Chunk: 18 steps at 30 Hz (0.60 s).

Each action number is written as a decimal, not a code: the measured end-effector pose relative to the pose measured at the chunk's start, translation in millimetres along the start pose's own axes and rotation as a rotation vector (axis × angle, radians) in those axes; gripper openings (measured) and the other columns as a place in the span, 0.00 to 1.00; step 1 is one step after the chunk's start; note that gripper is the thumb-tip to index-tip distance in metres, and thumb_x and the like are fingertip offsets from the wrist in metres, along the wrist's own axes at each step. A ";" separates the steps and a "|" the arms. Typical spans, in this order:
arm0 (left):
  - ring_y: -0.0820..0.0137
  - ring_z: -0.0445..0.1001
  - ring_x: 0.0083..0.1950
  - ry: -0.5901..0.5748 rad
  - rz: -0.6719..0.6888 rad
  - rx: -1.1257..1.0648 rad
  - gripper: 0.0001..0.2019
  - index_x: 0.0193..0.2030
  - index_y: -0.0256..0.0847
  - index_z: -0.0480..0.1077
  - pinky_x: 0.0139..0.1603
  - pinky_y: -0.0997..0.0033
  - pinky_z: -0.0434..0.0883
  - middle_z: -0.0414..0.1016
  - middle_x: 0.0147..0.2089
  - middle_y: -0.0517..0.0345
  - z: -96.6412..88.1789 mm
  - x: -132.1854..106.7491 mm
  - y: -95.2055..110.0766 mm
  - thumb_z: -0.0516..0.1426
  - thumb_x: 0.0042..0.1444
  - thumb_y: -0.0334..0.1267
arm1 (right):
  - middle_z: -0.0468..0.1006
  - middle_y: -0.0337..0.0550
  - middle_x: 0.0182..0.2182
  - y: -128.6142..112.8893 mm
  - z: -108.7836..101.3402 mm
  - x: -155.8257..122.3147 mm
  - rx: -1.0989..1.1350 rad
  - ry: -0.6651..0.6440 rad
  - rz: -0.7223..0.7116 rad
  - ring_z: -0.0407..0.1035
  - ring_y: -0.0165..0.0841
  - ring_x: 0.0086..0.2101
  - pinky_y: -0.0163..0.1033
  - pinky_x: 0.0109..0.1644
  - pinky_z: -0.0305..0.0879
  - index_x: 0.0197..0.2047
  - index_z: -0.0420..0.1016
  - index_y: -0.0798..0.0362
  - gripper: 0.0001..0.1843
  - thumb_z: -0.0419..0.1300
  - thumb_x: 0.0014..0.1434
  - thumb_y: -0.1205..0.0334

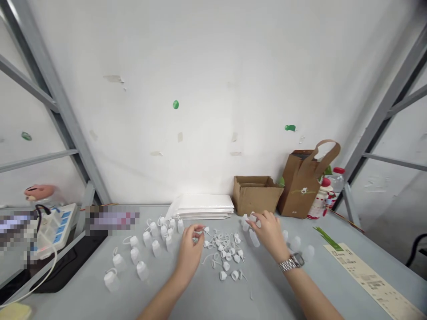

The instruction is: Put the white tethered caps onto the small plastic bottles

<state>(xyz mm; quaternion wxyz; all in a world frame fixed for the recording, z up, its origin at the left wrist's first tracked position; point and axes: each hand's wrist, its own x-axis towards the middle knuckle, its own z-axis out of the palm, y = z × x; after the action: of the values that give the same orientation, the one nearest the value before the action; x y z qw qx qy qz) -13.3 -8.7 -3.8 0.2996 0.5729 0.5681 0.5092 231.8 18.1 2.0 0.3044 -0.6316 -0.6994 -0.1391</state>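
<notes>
My left hand (191, 251) is closed in a pinch on a small white cap (207, 230) at its fingertips. It is just left of a loose pile of white caps with looped straps (223, 249). My right hand (269, 232), with a metal watch (291, 262) on the wrist, has thumb and fingers around a small translucent bottle (252, 218), partly hidden by the fingers. Another bottle (254, 238) lies just under that hand, and one (244, 222) stands beside it. Left of my left hand, several bottles wearing caps (142, 270) stand in a scattered group.
At the back are stacked white padded envelopes (203, 206), an open cardboard box (256, 200) and a brown paper bag (298, 191). More uncapped bottles (295, 243) stand right of my right wrist. A printed paper strip (367, 275) lies at right, a power strip (56, 231) at left.
</notes>
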 end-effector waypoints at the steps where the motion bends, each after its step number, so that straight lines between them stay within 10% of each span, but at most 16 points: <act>1: 0.66 0.69 0.36 -0.013 0.017 0.022 0.09 0.36 0.41 0.68 0.38 0.63 0.67 0.69 0.39 0.54 -0.6 0.7 0.1 0.51 0.49 0.38 | 0.73 0.48 0.30 -2.0 2.8 -0.7 -0.024 -0.009 -0.004 0.66 0.41 0.35 0.42 0.37 0.55 0.38 0.76 0.56 0.13 0.56 0.58 0.56; 9: 0.67 0.70 0.38 -0.298 0.280 0.391 0.09 0.37 0.46 0.70 0.41 0.63 0.68 0.68 0.39 0.57 -6.2 -6.7 6.8 0.50 0.54 0.37 | 0.73 0.49 0.31 -17.4 12.7 -2.8 -0.071 -0.017 0.015 0.65 0.42 0.35 0.43 0.39 0.53 0.32 0.75 0.57 0.05 0.59 0.55 0.64; 18: 0.63 0.67 0.43 -0.317 0.417 0.561 0.13 0.38 0.43 0.70 0.42 0.62 0.67 0.69 0.40 0.54 9.8 -5.3 -20.6 0.50 0.50 0.25 | 0.71 0.43 0.30 -41.6 -10.6 -11.5 0.172 -0.021 -0.032 0.66 0.35 0.32 0.40 0.39 0.59 0.32 0.71 0.53 0.06 0.57 0.57 0.61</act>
<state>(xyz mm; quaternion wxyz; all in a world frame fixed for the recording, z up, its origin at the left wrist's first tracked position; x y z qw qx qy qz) -10.5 -7.9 -27.1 0.1054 0.8075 0.5033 0.2891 194.4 -4.0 11.2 0.3478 -0.5932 -0.7220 -0.0766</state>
